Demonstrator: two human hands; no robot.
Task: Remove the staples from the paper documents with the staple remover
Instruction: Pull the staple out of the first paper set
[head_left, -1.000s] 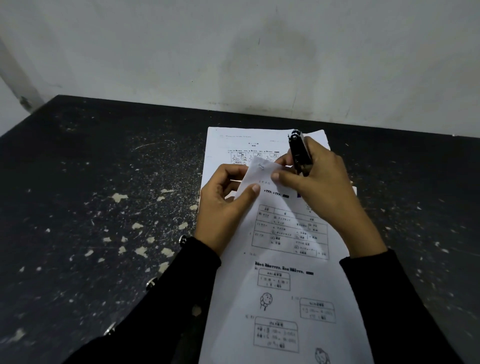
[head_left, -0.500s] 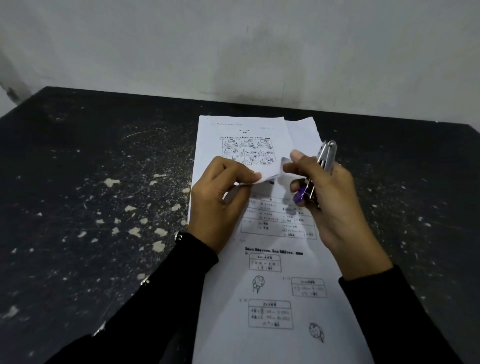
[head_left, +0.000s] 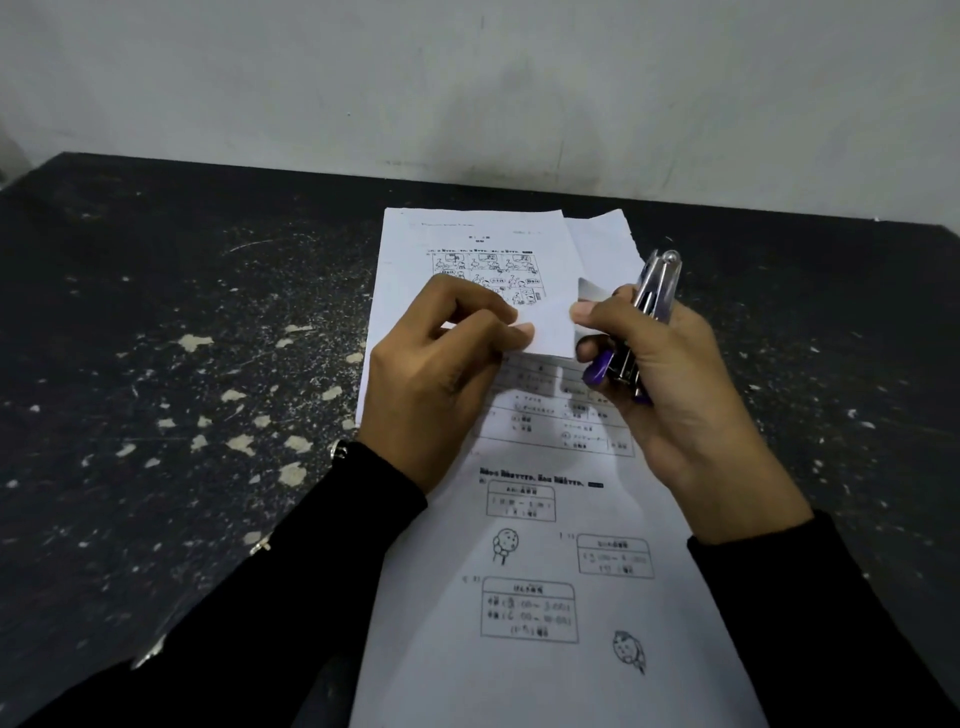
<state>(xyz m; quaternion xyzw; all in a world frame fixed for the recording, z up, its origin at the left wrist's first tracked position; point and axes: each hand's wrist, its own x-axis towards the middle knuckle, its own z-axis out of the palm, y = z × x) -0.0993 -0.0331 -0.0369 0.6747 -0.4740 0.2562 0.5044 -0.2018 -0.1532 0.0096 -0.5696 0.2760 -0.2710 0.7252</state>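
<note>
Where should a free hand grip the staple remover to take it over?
Probably the metal top end of the staple remover, from above and the far side: it sticks up clear of the right hand, while the purple lower part sits wrapped in the palm.

one head-worn view looks forward and down, close over the dark table (head_left: 156, 364).

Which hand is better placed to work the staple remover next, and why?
Right. The right hand already grips the staple remover beside the folded paper; the left hand pinches that paper.
</note>
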